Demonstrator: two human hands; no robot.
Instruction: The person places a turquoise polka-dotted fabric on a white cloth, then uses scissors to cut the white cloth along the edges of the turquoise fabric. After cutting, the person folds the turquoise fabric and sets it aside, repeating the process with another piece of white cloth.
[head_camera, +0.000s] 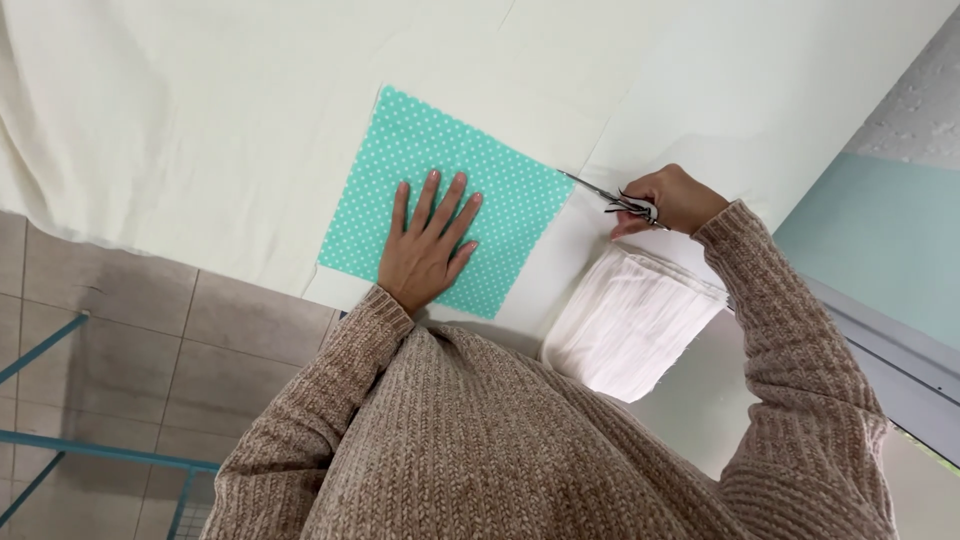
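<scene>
Head view shows the left hand (425, 250) pressing flat, fingers spread, on teal dotted fabric (440, 195) while the right hand (672, 200) grips scissors (605, 196) at its right corner, cutting apparently barely started.

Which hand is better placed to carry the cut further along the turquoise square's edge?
Right: the right hand holds the scissors at that edge; the left hand lies flat on the dotted fabric.

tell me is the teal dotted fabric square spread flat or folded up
Spread flat: the teal polka-dot fabric square lies open on the cream cloth, all edges showing, the left hand pressing it down with splayed fingers.
</scene>
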